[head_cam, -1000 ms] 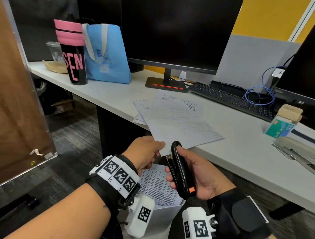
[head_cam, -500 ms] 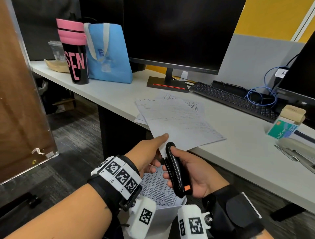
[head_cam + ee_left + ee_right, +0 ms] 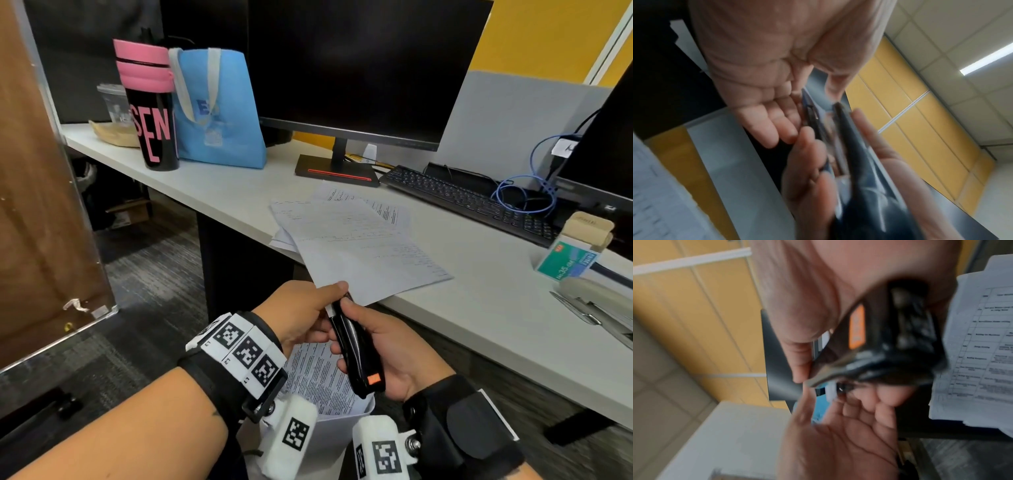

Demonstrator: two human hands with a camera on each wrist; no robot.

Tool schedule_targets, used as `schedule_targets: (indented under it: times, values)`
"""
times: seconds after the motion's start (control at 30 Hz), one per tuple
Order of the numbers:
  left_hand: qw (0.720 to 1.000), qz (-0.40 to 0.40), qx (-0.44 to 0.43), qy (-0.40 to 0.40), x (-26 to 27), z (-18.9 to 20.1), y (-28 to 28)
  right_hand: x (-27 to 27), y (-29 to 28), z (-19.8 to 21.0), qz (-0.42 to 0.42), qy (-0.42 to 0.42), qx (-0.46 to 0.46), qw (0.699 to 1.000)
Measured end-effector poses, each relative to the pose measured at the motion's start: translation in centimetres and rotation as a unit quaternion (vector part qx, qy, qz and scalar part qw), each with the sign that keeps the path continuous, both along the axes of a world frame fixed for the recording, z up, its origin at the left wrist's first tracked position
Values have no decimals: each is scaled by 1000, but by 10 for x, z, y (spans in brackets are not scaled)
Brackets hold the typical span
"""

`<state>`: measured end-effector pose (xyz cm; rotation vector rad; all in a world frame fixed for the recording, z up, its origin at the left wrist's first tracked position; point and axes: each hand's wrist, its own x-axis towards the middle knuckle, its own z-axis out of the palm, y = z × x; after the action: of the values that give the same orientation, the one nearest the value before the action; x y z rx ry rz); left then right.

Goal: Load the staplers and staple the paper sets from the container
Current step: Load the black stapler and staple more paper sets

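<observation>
Below the desk edge (image 3: 445,318), right hand (image 3: 394,356) grips black stapler (image 3: 356,359), left hand (image 3: 301,315) pinching its tip.

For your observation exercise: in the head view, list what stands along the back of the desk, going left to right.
Pink-and-black tumbler → blue tote bag → monitor → keyboard → coiled blue cable.

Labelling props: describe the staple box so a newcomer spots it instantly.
Start at the long white desk and go to its right end, past the keyboard. The staple box stands beside the grey stapler: small, teal-green label, cardboard flap open.
</observation>
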<state>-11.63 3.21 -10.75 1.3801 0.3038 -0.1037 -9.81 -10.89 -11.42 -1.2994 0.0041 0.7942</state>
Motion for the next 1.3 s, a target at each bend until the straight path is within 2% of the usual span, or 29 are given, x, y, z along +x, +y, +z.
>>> schedule_targets:
  times: [0.1,0.13,0.17,0.2,0.27,0.33,0.37,0.4,0.43,0.57,0.6,0.77,0.9,1.2,1.3]
  values:
    - [997,60,49,20,5,1,7,1,-9,4,16,36,27,999]
    - [988,100,115,-6,7,-1,11,2,-11,3,15,45,34,998]
    - [967,131,214,-42,7,-3,17,2,-14,2,13,52,39,998]
    - [931,137,327,-87,6,-6,22,2,-17,0,14,58,41,997]
    - [836,67,511,-188,3,-9,30,2,-22,-3,23,61,38,997]
    - [747,-27,603,-277,4,-14,35,2,-25,-5,35,61,31,997]
    - [726,-60,615,-301,7,-16,37,2,-27,-6,41,62,25,997]
    - [730,-81,604,-310,9,-17,38,1,-27,-7,49,63,20,997]
    - [746,-84,580,-318,10,-16,38,0,-27,-7,57,66,16,996]
    - [865,-1,428,-264,13,-1,29,-1,-27,-12,78,73,6,994]
    - [887,23,392,-244,15,3,27,-2,-27,-13,83,70,3,994]
    - [958,61,240,-143,29,15,28,-3,-24,-16,86,62,-13,994]
    - [975,68,185,-101,33,15,30,-4,-23,-17,83,59,-14,995]
    - [975,67,190,-96,27,18,26,-3,-23,-15,91,63,0,994]
    - [988,76,82,-106,20,20,23,-4,-24,-11,78,60,19,995]
